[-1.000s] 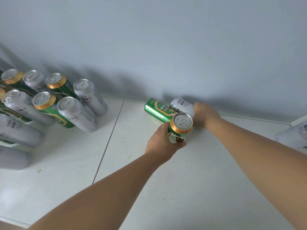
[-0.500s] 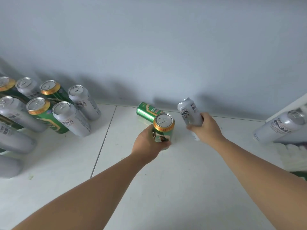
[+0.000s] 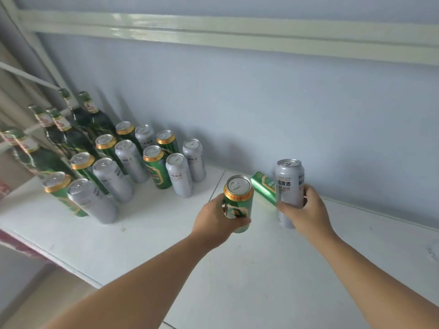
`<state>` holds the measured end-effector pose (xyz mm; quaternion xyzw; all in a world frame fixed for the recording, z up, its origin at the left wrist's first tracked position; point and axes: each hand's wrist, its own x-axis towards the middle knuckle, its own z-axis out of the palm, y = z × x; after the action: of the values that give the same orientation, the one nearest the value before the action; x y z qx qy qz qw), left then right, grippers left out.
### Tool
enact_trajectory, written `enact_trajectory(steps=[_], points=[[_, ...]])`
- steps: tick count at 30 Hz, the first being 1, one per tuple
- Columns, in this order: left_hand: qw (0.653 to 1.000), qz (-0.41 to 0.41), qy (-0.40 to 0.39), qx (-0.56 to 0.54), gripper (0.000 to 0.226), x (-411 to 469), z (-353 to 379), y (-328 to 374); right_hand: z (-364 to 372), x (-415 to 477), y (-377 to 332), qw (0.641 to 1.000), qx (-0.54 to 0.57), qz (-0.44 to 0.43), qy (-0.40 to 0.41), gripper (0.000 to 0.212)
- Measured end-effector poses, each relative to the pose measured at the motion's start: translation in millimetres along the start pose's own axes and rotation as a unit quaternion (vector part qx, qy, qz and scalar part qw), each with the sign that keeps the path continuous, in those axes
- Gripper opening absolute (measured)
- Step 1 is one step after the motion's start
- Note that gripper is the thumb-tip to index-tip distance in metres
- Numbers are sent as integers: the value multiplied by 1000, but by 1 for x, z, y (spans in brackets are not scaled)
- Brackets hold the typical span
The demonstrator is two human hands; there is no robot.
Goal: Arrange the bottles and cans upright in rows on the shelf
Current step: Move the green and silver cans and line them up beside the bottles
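Green beer can held upright in the left hand, silver beer can gripped upright in the right hand, both above the white shelf, another green can lying down behind, standing cans and bottles in rows at left

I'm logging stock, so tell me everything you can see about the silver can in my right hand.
The silver can is tall, matte grey metal with dark print including the word BEER and a pull-tab lid on top. It is held upright, the right hand gripping its lower half, in front of a lying green can on the white shelf.
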<state>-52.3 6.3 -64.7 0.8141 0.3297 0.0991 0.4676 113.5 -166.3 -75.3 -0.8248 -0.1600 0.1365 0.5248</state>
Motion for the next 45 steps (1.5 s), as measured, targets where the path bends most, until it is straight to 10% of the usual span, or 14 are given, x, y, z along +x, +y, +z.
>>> enact_trajectory(steps=[30,45], points=[[999,38,-10,6,46,-50,-244,-163,261,-158,-100,999,30,2,15,49],[1000,-5,5,12,48,16,-245,-175,285,-115,-102,999,-5,1,-34,55]])
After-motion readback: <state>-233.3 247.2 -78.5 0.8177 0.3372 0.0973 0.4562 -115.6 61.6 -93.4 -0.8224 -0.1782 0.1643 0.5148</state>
